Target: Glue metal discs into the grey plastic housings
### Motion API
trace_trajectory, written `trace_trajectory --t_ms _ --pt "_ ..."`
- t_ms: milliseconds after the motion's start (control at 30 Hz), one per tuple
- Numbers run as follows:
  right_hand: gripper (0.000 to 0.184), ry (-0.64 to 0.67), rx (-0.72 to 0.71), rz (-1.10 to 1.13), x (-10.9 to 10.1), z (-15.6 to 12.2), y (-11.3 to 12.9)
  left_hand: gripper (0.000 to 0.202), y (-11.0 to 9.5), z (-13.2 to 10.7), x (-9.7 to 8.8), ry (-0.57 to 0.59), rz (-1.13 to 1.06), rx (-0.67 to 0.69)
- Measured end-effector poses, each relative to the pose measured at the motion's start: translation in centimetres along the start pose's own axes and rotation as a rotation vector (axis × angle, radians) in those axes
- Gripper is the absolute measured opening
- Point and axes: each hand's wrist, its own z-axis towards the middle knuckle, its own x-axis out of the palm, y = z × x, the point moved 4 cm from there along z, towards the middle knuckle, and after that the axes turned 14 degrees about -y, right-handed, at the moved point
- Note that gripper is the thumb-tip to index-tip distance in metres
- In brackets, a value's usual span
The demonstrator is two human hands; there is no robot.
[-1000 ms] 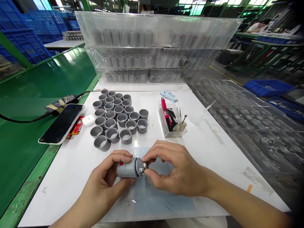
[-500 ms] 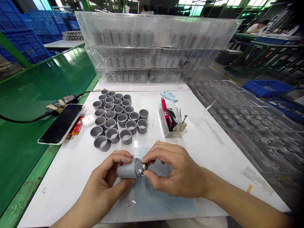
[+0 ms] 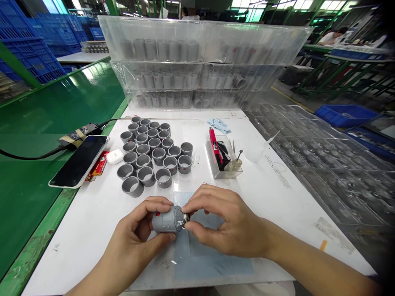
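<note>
My left hand point(image 3: 135, 234) is wrapped round a grey cylinder point(image 3: 166, 220) with a small red mark, held sideways just above the white table point(image 3: 92, 213). My right hand point(image 3: 225, 224) pinches a small metal part point(image 3: 186, 217) at the cylinder's right end with thumb and forefinger. Both hands hover over a pale blue mat point(image 3: 210, 255). A cluster of several grey sleeves point(image 3: 151, 154) stands upright behind the hands.
A clear box point(image 3: 224, 158) with a red tool and small parts sits right of the sleeves. A phone point(image 3: 80, 159), white earbud case point(image 3: 115, 156) and cable lie at the left edge. Stacked clear trays point(image 3: 197, 61) of sleeves fill the back; empty moulded trays point(image 3: 324, 160) lie right.
My right thumb and forefinger have shifted slightly left, closing tighter against the cylinder's end. The cylinder and my left hand have stayed almost still.
</note>
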Motion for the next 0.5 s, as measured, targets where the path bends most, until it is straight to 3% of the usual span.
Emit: trace_trajectory --t_ms 133,267,500 --pt "0.021 0.046 0.067 0.048 0.0 -0.1 -0.5 0.033 0.0 0.0 -0.1 0.003 -0.024 -0.013" --pt "0.022 0.035 -0.014 0.057 -0.2 0.0 -0.2 0.033 0.1 -0.3 -0.2 0.013 -0.016 0.029" --pt "0.018 0.059 -0.257 -0.036 0.2 -0.1 0.6 0.032 -0.8 -1.2 -0.5 0.018 0.17 0.392"
